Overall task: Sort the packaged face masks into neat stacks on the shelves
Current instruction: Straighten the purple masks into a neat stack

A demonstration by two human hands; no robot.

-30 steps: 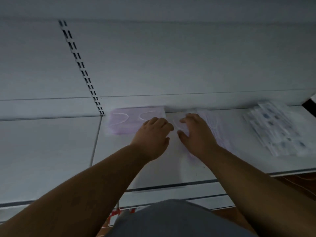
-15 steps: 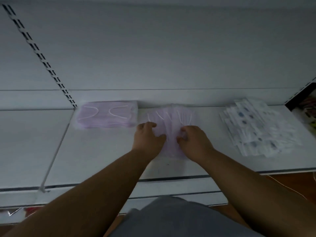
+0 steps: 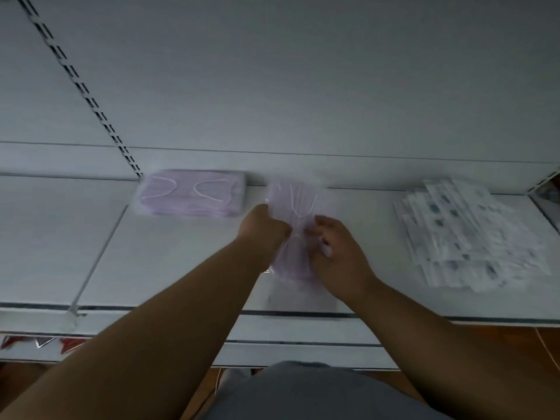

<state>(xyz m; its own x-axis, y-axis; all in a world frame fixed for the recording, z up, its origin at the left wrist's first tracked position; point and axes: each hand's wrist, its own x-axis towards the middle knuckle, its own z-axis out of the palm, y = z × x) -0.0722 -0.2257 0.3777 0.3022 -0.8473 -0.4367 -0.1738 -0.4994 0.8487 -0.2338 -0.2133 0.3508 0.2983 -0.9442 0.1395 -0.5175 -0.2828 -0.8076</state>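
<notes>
Both hands, left hand [image 3: 266,228] and right hand [image 3: 339,253], pinch the pink mask pack [image 3: 295,213] mid-shelf [image 3: 181,262], pink stack [image 3: 194,192] at 10 o'clock, white packs [image 3: 472,234] at 3, print unreadable, bare shelf at 8.

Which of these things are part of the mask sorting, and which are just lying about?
Part of the job:
- pink mask pack, held by left hand and right hand
- pink stack
- white packets
- shelf

Lying about:
- red items below

Both hands [image 3: 298,237] now pinch the lilac pack [image 3: 295,207].
</notes>
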